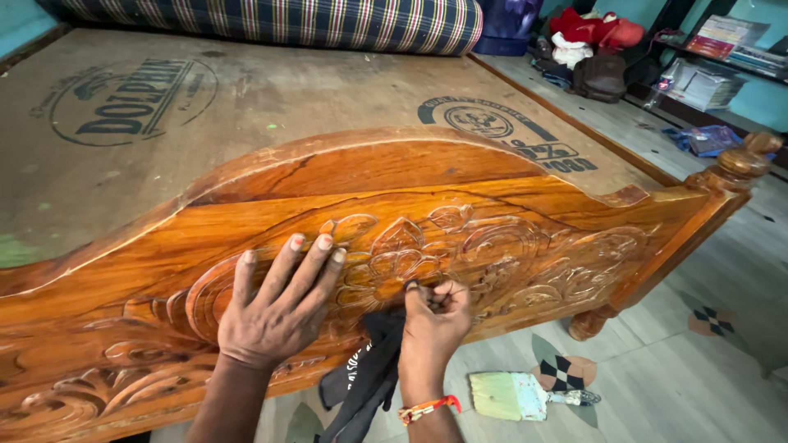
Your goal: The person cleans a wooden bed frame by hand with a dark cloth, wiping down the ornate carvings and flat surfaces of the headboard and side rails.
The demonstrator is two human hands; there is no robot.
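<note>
The right hand (435, 316) pinches a black cloth (369, 373) tight and presses it into the carved flowers on the wooden bed board (492, 197). The left hand (275, 308) lies flat and open on the carving, just left of the cloth, holding nothing. The wood looks shiny all over, so I think the rubbing is far along. A wide brush (513, 395) lies on the tiled floor (698, 385), below and right of the pinch. Past the board is a bare plywood bed base (246, 107), then a striped mattress (287, 20).
</note>
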